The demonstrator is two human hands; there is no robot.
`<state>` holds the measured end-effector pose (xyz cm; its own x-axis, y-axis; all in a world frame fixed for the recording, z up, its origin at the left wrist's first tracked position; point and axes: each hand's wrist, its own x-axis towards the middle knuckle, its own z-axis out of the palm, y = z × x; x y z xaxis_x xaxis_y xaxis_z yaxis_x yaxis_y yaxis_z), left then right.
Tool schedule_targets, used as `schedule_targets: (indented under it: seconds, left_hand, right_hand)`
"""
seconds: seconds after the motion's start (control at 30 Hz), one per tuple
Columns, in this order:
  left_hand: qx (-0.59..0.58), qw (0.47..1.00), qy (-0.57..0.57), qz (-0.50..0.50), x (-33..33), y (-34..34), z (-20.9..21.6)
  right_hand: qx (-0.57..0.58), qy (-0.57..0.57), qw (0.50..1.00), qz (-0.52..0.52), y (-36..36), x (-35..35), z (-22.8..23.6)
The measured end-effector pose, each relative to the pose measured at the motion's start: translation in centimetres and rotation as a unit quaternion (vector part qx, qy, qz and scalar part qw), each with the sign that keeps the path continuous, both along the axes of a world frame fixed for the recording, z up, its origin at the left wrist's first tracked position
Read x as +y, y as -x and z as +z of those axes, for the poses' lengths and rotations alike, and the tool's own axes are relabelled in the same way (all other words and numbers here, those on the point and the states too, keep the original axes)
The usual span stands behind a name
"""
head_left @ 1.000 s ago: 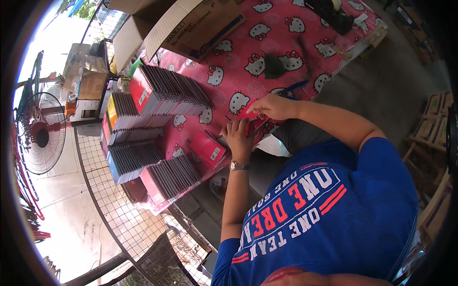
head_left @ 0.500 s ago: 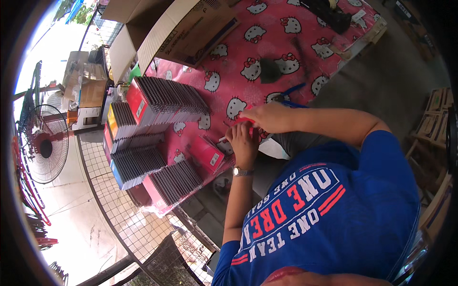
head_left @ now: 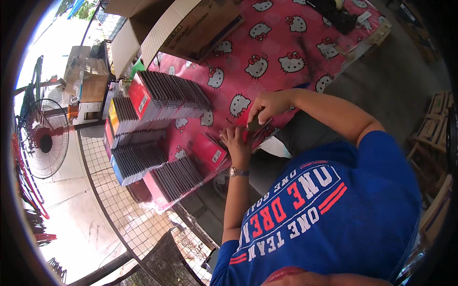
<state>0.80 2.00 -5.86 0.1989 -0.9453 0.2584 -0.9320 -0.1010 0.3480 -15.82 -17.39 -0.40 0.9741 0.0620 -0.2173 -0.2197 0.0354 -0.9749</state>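
Note:
My right hand (head_left: 273, 106) is closed on a small dark green flat piece (head_left: 253, 125), held against a red notebook (head_left: 242, 121) at the table's near edge. My left hand (head_left: 234, 140), with a watch on its wrist, lies on the notebook with its fingers spread. The hands hide most of this notebook. Just left of my left hand lies another red-covered, spiral-bound notebook stack (head_left: 209, 151). Beyond my right hand, part of a blue-handled tool (head_left: 300, 86) shows; its kind cannot be made out.
Spiral-bound notebooks stand in several stacks (head_left: 171, 97) on the left of the pink patterned tablecloth (head_left: 279, 40). An open cardboard box (head_left: 202, 31) is at the back. A black tape dispenser (head_left: 336, 16) sits far right. A fan (head_left: 45, 140) stands beyond the wire mesh.
The dark green piece has left the tablecloth and is now in my right hand at the notebook. My left hand's fingers have spread out.

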Motion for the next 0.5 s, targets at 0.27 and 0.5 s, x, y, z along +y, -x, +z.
schedule_targets:
  seconds: [0.27, 0.5]
  left_hand:
    - [0.040, 0.999, 0.018, -0.031, -0.5, 0.4, 1.0]
    - [-0.070, 0.997, 0.033, -0.024, -2.4, 1.3, 1.7]
  right_hand:
    - [-0.074, 0.195, 0.977, -0.034, 0.0, -1.5, -3.4]
    - [-0.092, 0.282, 0.948, -0.115, 2.7, 1.0, -6.2]
